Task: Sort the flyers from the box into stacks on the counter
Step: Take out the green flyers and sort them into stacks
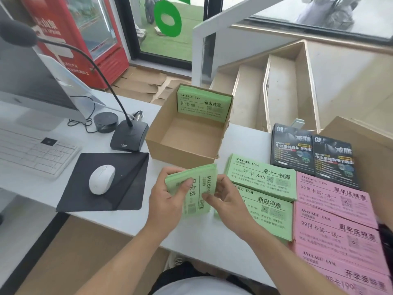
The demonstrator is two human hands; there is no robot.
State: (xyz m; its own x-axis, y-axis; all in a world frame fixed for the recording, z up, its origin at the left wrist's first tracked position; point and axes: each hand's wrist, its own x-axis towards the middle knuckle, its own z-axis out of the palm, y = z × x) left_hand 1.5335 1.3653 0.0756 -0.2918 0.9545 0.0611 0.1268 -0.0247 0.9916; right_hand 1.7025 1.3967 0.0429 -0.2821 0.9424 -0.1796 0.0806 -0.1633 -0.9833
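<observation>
Our two bare forearms and hands, seen from above.
We wear no sleeves, rings or watch; a white shirt [204, 286] and dark shorts [182, 270] show at the bottom edge.

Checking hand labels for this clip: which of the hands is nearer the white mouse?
Left. The left hand, gripping the green flyer bundle, sits just right of the mouse; the right hand is farther right, beyond the bundle.
</observation>
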